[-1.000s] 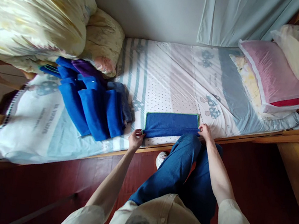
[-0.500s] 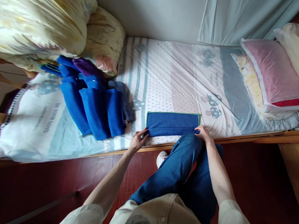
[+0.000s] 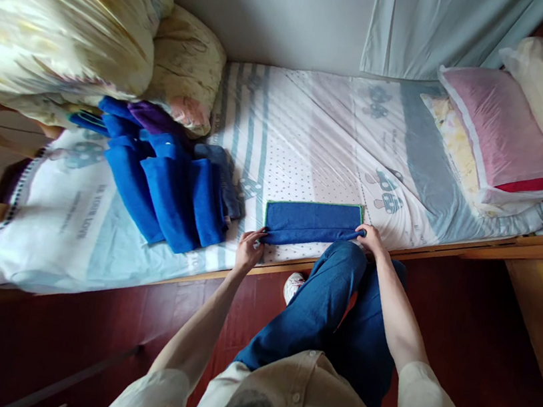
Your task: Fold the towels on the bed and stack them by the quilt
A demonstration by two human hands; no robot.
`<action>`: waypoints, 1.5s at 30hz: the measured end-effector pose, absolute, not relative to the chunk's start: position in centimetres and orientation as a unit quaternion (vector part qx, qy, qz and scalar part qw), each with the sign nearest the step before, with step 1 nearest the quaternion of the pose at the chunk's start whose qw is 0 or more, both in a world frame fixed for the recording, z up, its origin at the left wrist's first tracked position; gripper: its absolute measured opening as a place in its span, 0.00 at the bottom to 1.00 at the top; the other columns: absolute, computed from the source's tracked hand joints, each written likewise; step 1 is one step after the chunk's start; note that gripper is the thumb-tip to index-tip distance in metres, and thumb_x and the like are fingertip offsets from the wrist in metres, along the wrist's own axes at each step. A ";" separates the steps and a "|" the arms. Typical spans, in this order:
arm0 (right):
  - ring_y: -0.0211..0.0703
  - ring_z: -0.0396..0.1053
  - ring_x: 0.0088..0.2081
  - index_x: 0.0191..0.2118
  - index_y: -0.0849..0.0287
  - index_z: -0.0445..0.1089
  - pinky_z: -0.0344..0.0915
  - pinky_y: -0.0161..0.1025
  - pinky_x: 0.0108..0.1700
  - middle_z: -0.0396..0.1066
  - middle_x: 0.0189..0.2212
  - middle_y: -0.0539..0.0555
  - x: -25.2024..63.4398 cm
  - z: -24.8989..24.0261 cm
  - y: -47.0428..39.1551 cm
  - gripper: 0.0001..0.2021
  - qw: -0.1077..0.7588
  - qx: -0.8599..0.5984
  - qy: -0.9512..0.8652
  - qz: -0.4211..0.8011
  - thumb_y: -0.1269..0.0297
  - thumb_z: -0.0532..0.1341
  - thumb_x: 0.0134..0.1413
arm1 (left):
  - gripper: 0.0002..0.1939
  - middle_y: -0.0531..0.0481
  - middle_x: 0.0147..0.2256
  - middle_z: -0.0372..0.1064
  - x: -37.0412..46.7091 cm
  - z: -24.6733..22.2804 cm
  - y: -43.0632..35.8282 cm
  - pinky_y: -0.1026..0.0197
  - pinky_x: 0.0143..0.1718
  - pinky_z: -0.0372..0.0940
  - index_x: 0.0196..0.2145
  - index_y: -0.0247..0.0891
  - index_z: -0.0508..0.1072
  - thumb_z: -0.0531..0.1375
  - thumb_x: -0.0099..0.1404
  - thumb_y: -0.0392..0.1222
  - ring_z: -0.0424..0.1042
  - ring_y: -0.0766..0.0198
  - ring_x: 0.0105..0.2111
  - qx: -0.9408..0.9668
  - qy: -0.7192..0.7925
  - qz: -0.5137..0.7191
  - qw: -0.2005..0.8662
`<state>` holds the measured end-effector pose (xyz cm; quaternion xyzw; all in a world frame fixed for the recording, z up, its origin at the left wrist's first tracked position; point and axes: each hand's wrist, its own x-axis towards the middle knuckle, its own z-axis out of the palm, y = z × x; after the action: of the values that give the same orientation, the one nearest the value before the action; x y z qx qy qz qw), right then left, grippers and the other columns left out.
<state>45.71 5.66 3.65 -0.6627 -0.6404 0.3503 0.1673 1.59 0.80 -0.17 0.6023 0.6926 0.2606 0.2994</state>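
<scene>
A dark blue cloth (image 3: 314, 219) with green edging lies on the bed near its front edge, its near side folded over in a narrow strip. My left hand (image 3: 249, 249) pinches the left end of that folded strip. At the strip's right end, the fingers of my right hand (image 3: 368, 239) are closed on the cloth. Several bright blue cloths (image 3: 166, 199) lie in a pile to the left, with a purple cloth (image 3: 154, 120) behind them and a grey-blue one (image 3: 224, 180) at their right.
Large pale yellow bundles (image 3: 66, 13) stand at the back left of the bed (image 3: 313, 122). Pink and cream pillows (image 3: 503, 135) lie at the right end. A wooden rail (image 3: 497, 252) runs along the front edge, close to my knees.
The near edge of the dark blue cloth is folded further over and away from me, with both hands still at its ends. The view has shifted slightly.
</scene>
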 end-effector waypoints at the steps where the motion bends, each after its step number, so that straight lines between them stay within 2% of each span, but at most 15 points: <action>1: 0.46 0.77 0.44 0.41 0.57 0.80 0.71 0.40 0.53 0.81 0.38 0.52 45.9 3.6 5.8 0.15 0.180 -0.662 -0.632 0.360 0.75 0.61 0.49 | 0.22 0.46 0.55 0.78 1.5 -0.2 1.0 0.51 0.56 0.72 0.46 0.42 0.82 0.57 0.56 0.33 0.71 0.51 0.57 0.598 0.693 0.265 0.304; 4: 0.48 0.78 0.44 0.40 0.58 0.81 0.71 0.42 0.54 0.81 0.38 0.53 46.4 3.5 6.0 0.12 0.208 -0.660 -0.614 0.380 0.71 0.63 0.51 | 0.21 0.43 0.50 0.80 1.2 -0.4 1.7 0.51 0.55 0.72 0.47 0.40 0.82 0.57 0.58 0.37 0.75 0.52 0.51 0.566 0.711 0.265 0.321; 7: 0.49 0.78 0.46 0.42 0.58 0.81 0.72 0.43 0.55 0.82 0.41 0.54 46.5 3.2 6.3 0.12 0.221 -0.666 -0.599 0.385 0.70 0.64 0.52 | 0.22 0.41 0.46 0.78 1.1 -0.4 2.2 0.53 0.49 0.74 0.50 0.38 0.81 0.57 0.60 0.40 0.77 0.56 0.39 0.537 0.737 0.242 0.331; 9: 0.48 0.78 0.46 0.43 0.58 0.81 0.72 0.43 0.55 0.82 0.42 0.54 46.5 3.1 6.4 0.12 0.222 -0.673 -0.593 0.381 0.69 0.65 0.53 | 0.22 0.41 0.44 0.77 1.2 -0.3 2.5 0.56 0.45 0.73 0.51 0.38 0.81 0.57 0.61 0.42 0.76 0.58 0.35 0.531 0.748 0.225 0.329; 18: 0.48 0.78 0.43 0.45 0.59 0.81 0.74 0.42 0.52 0.82 0.41 0.56 46.7 2.6 6.7 0.12 0.208 -0.687 -0.592 0.366 0.68 0.66 0.56 | 0.18 0.46 0.37 0.75 1.2 -0.1 3.1 0.62 0.39 0.67 0.48 0.37 0.77 0.57 0.63 0.45 0.76 0.60 0.33 0.527 0.753 0.208 0.335; 25: 0.50 0.79 0.48 0.48 0.60 0.80 0.74 0.44 0.55 0.82 0.45 0.60 46.9 2.0 7.0 0.13 0.228 -0.728 -0.542 0.353 0.66 0.66 0.59 | 0.10 0.47 0.30 0.71 1.7 0.1 3.9 0.60 0.37 0.63 0.37 0.40 0.70 0.55 0.69 0.49 0.73 0.55 0.33 0.523 0.775 0.169 0.312; 31: 0.49 0.80 0.48 0.47 0.58 0.81 0.74 0.45 0.56 0.83 0.43 0.57 46.9 1.7 6.9 0.12 0.207 -0.740 -0.537 0.349 0.65 0.65 0.59 | 0.09 0.49 0.29 0.73 2.0 0.3 4.2 0.60 0.35 0.62 0.43 0.41 0.69 0.55 0.68 0.45 0.74 0.55 0.32 0.508 0.783 0.198 0.300; 36: 0.50 0.80 0.49 0.48 0.58 0.80 0.74 0.45 0.57 0.83 0.45 0.58 46.6 2.0 7.0 0.12 0.200 -0.750 -0.528 0.345 0.66 0.66 0.59 | 0.09 0.51 0.28 0.73 1.9 0.5 3.9 0.61 0.34 0.61 0.44 0.40 0.68 0.57 0.67 0.43 0.73 0.58 0.30 0.512 0.772 0.224 0.304; 45: 0.49 0.80 0.50 0.49 0.59 0.81 0.73 0.44 0.58 0.82 0.47 0.60 46.1 2.8 7.0 0.13 0.171 -0.773 -0.510 0.336 0.68 0.65 0.60 | 0.10 0.58 0.21 0.62 2.5 1.5 4.2 0.63 0.30 0.56 0.43 0.40 0.69 0.57 0.66 0.44 0.64 0.64 0.23 0.501 0.753 0.293 0.311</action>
<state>46.09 6.96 2.80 -0.7728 -0.5105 0.3362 0.1709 2.48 4.15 1.47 0.5007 0.7526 0.2929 0.3115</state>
